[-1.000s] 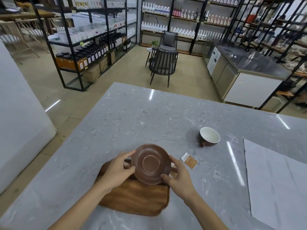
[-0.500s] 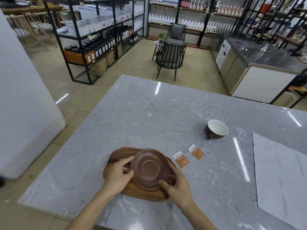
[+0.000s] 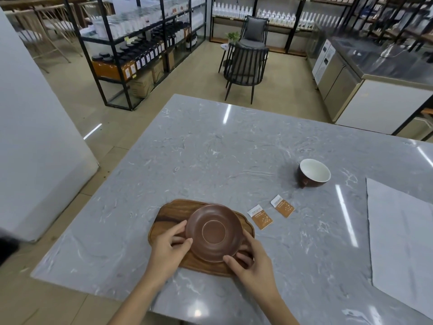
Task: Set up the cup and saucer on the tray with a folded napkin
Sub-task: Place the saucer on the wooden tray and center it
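A brown saucer (image 3: 213,232) rests on the dark wooden tray (image 3: 171,213) near the table's front edge. My left hand (image 3: 169,248) grips the saucer's left rim with thumb and fingers. My right hand (image 3: 251,262) holds its lower right rim. A brown cup (image 3: 313,172) with a white inside stands on the grey marble table (image 3: 210,156), far to the right of the tray. A large flat white napkin (image 3: 403,242) lies unfolded at the table's right side.
Two small orange-and-white sachets (image 3: 260,218) (image 3: 282,205) lie just right of the tray. Beyond the table stand a black chair (image 3: 244,66), black shelving with bottles (image 3: 140,50) and a steel counter (image 3: 365,73). A white block (image 3: 35,137) stands at the left.
The saucer has come down from a tilted hold above the tray to lie flat on it. The camera has pulled back, so a second sachet and more table show.
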The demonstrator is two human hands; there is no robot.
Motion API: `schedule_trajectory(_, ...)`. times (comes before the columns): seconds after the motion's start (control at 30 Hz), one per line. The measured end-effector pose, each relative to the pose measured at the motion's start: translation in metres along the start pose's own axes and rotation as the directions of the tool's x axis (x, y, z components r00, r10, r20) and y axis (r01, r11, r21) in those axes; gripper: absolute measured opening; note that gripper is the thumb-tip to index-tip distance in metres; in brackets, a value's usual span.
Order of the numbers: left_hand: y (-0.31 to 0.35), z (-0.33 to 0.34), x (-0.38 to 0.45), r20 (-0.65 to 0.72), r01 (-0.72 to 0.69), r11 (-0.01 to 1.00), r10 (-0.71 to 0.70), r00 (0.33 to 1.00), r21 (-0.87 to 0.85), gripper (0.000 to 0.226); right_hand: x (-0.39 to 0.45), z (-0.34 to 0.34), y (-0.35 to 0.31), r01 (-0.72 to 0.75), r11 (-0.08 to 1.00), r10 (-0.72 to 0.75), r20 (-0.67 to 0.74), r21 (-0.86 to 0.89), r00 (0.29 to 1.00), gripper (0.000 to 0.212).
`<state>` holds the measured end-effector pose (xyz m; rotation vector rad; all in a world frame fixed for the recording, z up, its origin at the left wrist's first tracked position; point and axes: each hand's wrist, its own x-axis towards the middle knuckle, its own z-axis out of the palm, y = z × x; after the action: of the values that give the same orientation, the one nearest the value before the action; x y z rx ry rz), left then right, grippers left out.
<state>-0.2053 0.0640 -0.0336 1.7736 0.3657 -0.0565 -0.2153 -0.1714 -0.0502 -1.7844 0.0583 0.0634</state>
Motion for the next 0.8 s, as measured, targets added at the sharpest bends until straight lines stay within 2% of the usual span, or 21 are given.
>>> schedule_trajectory(0.43, -0.010, 0.002, -0.006, -0.026, -0.096, 0.995, 0.096, 0.995, -0.016, 0.061, 0.001, 0.000, -0.001, 0.058, 0.998, -0.058, 0.016, -0.032, 0.998, 0.080)
schedule_trajectory(0.8, -0.015, 0.002, -0.007, -0.043, -0.111, 0.994, 0.111, 0.993, -0.005, 0.061, -0.001, 0.002, -0.001, 0.059, 0.998, -0.059, -0.007, -0.012, 0.998, 0.078)
